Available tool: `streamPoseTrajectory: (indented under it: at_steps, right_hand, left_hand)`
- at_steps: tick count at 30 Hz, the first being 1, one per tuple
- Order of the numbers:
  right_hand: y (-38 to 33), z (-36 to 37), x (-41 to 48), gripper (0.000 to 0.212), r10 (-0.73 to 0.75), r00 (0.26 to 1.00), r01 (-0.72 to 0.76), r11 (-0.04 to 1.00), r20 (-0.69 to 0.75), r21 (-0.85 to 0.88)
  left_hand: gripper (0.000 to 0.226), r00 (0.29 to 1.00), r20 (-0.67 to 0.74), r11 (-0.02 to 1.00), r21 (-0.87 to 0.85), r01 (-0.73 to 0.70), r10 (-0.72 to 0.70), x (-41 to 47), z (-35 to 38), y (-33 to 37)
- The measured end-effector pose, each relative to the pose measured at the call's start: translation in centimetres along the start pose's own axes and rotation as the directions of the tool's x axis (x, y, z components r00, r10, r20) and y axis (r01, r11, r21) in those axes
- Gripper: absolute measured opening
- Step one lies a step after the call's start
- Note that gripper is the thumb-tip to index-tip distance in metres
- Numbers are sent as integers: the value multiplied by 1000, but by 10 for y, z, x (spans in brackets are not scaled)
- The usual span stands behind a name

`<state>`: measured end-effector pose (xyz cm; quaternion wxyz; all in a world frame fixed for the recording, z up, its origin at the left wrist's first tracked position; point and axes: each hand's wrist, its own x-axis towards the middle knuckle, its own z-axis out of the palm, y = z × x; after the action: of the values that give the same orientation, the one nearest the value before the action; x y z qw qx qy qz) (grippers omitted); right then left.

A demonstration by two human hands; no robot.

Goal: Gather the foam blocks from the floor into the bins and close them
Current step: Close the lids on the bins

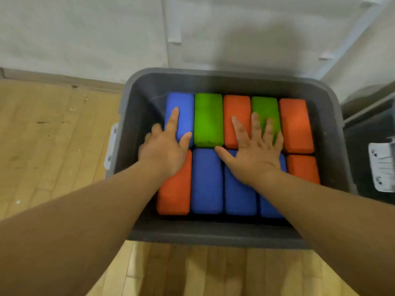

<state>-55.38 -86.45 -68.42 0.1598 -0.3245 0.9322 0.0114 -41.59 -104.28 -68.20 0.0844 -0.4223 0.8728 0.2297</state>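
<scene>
Since the foam blocks (208, 119) already sit packed in two tight rows inside the grey bin (213, 233), both hands lie on top of them, probably pressing them level so a lid can seat. The right hand (254, 154) is spread flat with straight fingers across an orange and a green block in the far row, gripping nothing. The left hand (164, 150) lays a straight forefinger on the far blue block (181, 107), its other fingers bent beside that block's outer edge, holding nothing visible. No lid shows. A white latch (111, 146) sits on the bin's left wall, and a second bin (363, 159) stands just beside on the wooden floor (53, 135).
</scene>
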Motion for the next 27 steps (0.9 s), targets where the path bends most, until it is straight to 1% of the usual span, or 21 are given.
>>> streamPoseTrajectory:
  at_steps: [2, 4, 5, 6, 7, 9, 12, 14, 16, 18, 20, 22, 25, 27]
  right_hand:
    - [1, -9, 0, 94, 7, 994, -3, 999, 114, -32]
    - [0, -31, -1, 98, 11, 957, 8, 998, 290, -64]
    - [1, -48, -3, 101, 17, 929, 4, 998, 370, -57]
    - [1, -69, -6, 102, 21, 910, -8, 999, 414, -33]
    - [2, -92, -11, 103, 21, 906, -21, 1000, 422, -5]
    - [9, -144, -22, 102, -11, 940, 2, 1000, 342, 25]
    - [23, -231, -23, 97, -118, 985, 113, 992, 127, 48]
    - [33, -286, -7, 91, -175, 984, 178, 982, -42, 65]
    - [44, -328, 19, 87, -203, 969, 210, 977, -138, 43]
    - [54, -353, 48, 85, -214, 968, 214, 977, -133, -13]
    - [57, -361, 78, 81, -233, 963, 221, 971, -134, -94]
    - [63, -354, 94, 76, -262, 954, 235, 956, -148, -176]
    - [68, -336, 97, 80, -307, 938, 278, 943, -159, -181]
    - [74, -331, 101, 81, -320, 927, 292, 943, -195, -160]
  left_hand:
    - [73, 996, 75, 998, -24, 52, -50, -14, -7, 5]
    - [74, 988, 142, 994, -86, 71, -58, -39, -26, 11]
    - [74, 986, 165, 992, -115, 56, -36, -56, -41, 15]
    - [74, 985, 175, 991, -129, 20, 2, -72, -59, 20]
    - [75, 983, 176, 991, -128, -22, 45, -86, -78, 24]
    - [77, 979, 170, 990, -94, -101, 116, -103, -123, 37]
    - [81, 971, 148, 982, 17, -190, 186, -97, -197, 70]
    - [83, 959, 81, 957, 77, -279, 273, -76, -239, 98]
    - [87, 933, 2, 920, 165, -356, 361, -45, -269, 128]
    - [90, 912, -15, 884, 253, -393, 410, -10, -285, 156]
    - [90, 913, -10, 871, 307, -384, 407, 27, -292, 178]
    - [88, 923, 30, 870, 322, -373, 385, 56, -289, 194]
    - [89, 931, -2, 861, 381, -337, 365, 74, -277, 200]
    - [85, 928, -71, 876, 364, -317, 365, 76, -271, 204]
